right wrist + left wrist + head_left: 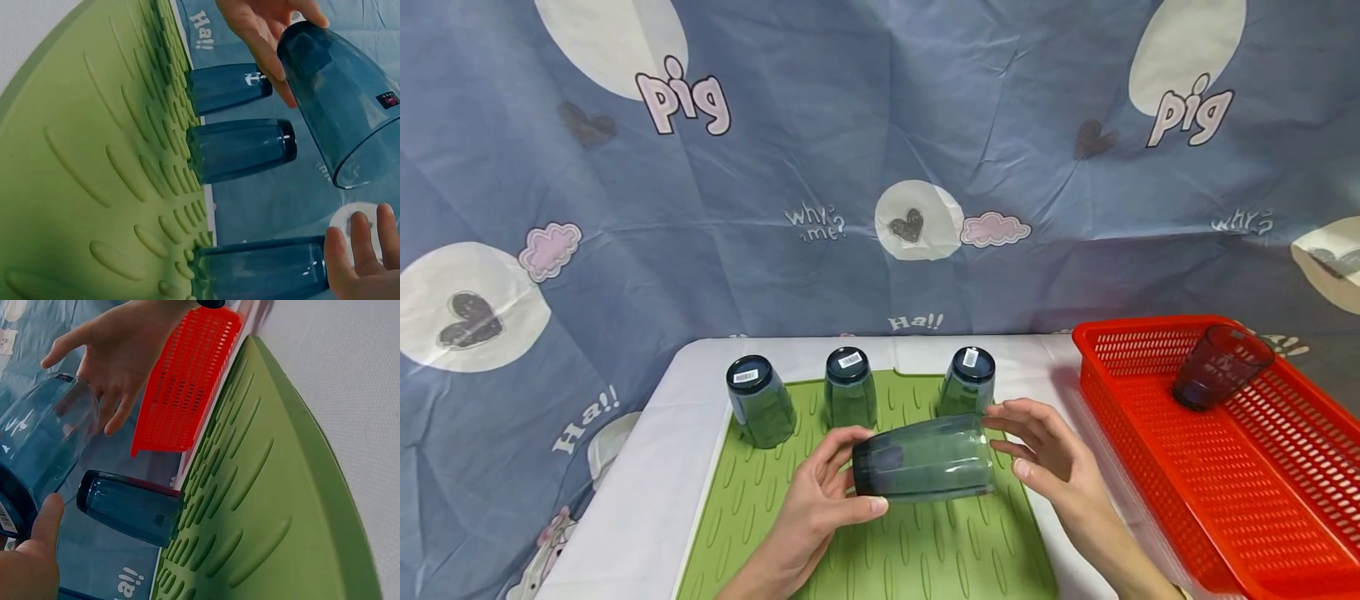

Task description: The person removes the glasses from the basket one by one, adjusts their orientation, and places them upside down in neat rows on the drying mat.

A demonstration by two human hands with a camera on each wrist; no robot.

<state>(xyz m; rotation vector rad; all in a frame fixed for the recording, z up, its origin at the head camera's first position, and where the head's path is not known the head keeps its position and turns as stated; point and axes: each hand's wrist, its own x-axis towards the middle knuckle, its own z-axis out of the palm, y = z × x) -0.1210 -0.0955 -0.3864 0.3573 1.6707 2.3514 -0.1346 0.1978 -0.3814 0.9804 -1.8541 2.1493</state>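
A tinted drinking glass [925, 460] lies sideways in the air over the green mat [925, 550], its rim toward the right. My left hand [823, 496] grips it at the dark base, thumb in front and fingers behind. My right hand [1056, 471] is beside the rim, fingers spread and loosely bent. In the right wrist view the right hand's fingertips [360, 240] show apart from the held glass [340, 103]. Three similar glasses stand upside down along the mat's far edge: a left one [762, 402], a middle one [851, 388] and a right one [967, 382].
A red perforated basket [1180, 500] stands to the right of the mat, with another glass [1221, 367] leaning in its far end. White cloth [647, 500] covers the table. A blue printed curtain [820, 283] hangs behind it.
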